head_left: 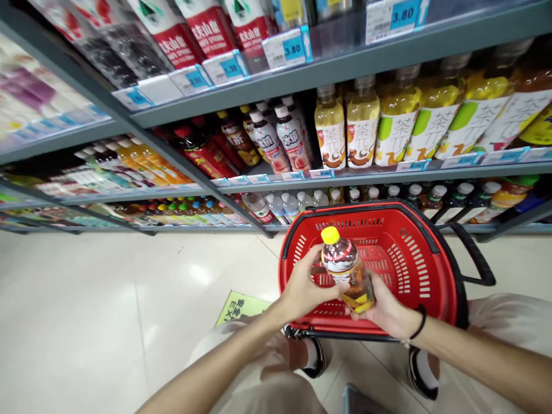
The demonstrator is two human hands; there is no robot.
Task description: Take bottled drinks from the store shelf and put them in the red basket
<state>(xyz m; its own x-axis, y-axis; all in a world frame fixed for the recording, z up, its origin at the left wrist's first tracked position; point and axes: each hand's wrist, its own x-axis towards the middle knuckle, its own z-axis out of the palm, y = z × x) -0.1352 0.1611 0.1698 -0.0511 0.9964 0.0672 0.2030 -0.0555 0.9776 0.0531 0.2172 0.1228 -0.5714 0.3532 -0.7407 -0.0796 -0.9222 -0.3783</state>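
Observation:
A bottle point(347, 270) of brown drink with a yellow cap is held upright over a red shopping basket point(425, 270). My left hand point(304, 287) grips its left side, fingers wrapped round the label. My right hand point(386, 310) cups the bottle's bottom from the right; a black band is on that wrist. The basket stands on the floor in front of my knees and looks empty inside.
Grey shop shelves point(345, 63) run across the top, stocked with yellow tea bottles point(397, 123), pink-labelled bottles point(280, 138) and red-labelled packs. The basket's black handle point(474, 256) sticks out to the right. A green floor sticker point(239, 307) lies on the glossy tiles.

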